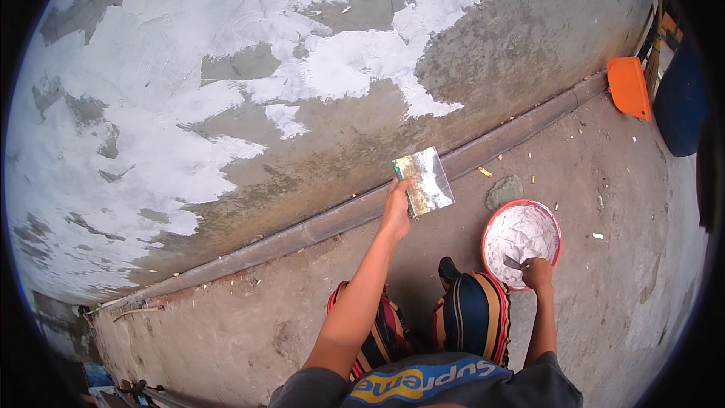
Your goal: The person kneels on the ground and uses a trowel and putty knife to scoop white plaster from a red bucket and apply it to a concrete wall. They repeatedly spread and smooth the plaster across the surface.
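My left hand (398, 200) grips a flat rectangular metal plate (429, 181) with a green edge along the side in my fingers; it is tilted, with whitish smears on its face. My right hand (538, 276) is closed on a scraper (510, 262), its blade inside the red-rimmed tub (492, 219) over the white paste (521, 233). Ahead, the grey wall (491, 45) carries uneven patches of white coating (347, 64). The tub stands on the concrete floor (596, 272) beside my right knee.
A low ledge (294, 245) runs along the wall's foot. At the right are an orange dustpan (627, 88), a broom (657, 30) and a blue barrel (676, 106). A flat stone (504, 190) lies behind the tub. Assorted items (109, 385) are at the lower left.
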A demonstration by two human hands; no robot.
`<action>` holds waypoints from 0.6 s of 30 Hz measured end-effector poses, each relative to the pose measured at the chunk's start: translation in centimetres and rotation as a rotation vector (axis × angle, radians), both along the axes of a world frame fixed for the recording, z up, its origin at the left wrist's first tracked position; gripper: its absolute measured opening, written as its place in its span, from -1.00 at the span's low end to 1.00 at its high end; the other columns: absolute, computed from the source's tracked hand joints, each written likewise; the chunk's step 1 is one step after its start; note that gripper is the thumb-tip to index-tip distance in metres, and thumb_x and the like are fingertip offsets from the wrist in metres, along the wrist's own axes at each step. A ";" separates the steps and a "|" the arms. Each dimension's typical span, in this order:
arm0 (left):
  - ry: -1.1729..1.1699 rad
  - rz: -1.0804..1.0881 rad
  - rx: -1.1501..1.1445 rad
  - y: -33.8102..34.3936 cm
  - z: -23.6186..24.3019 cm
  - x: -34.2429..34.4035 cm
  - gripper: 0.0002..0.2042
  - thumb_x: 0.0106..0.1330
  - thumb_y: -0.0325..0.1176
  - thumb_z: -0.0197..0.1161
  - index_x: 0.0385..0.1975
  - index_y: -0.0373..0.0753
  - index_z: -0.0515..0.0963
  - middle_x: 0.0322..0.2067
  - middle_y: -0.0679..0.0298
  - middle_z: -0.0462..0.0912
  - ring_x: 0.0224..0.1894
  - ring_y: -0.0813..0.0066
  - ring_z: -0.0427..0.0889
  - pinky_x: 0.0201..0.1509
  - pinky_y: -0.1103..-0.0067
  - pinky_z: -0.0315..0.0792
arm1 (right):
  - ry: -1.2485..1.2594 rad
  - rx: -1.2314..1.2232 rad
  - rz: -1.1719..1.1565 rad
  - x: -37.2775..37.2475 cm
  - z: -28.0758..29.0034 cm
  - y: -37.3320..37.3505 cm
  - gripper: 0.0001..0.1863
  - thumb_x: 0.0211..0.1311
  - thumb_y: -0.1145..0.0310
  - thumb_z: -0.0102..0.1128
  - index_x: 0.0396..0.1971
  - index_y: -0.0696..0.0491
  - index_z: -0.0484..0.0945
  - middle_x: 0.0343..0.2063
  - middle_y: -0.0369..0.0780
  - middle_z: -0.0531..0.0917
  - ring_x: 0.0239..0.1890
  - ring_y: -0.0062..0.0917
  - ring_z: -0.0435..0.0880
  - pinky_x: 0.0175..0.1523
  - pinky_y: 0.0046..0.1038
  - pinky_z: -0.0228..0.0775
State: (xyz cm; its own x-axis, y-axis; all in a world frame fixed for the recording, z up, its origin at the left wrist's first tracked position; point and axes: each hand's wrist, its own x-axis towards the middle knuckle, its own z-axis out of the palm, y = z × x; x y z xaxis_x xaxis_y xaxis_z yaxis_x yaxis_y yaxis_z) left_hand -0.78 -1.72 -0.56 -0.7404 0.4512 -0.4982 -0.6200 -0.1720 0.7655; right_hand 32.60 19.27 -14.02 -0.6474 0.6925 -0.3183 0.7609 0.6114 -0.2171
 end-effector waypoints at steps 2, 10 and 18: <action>0.020 -0.027 -0.007 0.2 0.1 -0.1 -0.52 0.36 -0.30 0.00 0.24 -0.33 0.19 0.12 0.14 0.42 0.12 0.35 0.45 0.20 0.46 0.32 | -0.044 0.024 0.025 -0.4 0.2 0.5 -0.84 -0.11 0.40 0.26 -0.46 -0.09 0.74 -0.47 -0.09 0.70 -0.37 -0.22 0.70 -0.20 -0.25 0.55; 0.335 -0.177 -0.178 0.3 -3.2 -1.3 -0.32 0.31 -0.43 0.04 0.37 -0.36 -0.14 0.11 0.00 0.38 0.05 0.31 0.50 0.06 0.46 0.43 | 0.213 -0.146 -0.095 -2.1 4.5 2.3 -0.84 0.08 0.34 0.20 -0.35 0.01 0.70 -0.52 -0.15 0.70 -0.47 -0.32 0.70 -0.30 -0.34 0.53; -0.063 -0.293 -0.031 1.7 0.4 1.4 -0.36 0.28 -0.53 0.02 0.37 -0.38 -0.04 0.10 0.02 0.40 0.03 0.35 0.52 0.05 0.47 0.47 | 1.147 -0.525 -0.077 -9.1 11.7 -4.1 -0.62 0.32 0.50 0.04 0.13 0.08 0.48 -0.28 -0.28 0.49 -0.23 -0.63 0.44 -0.19 -0.61 0.33</action>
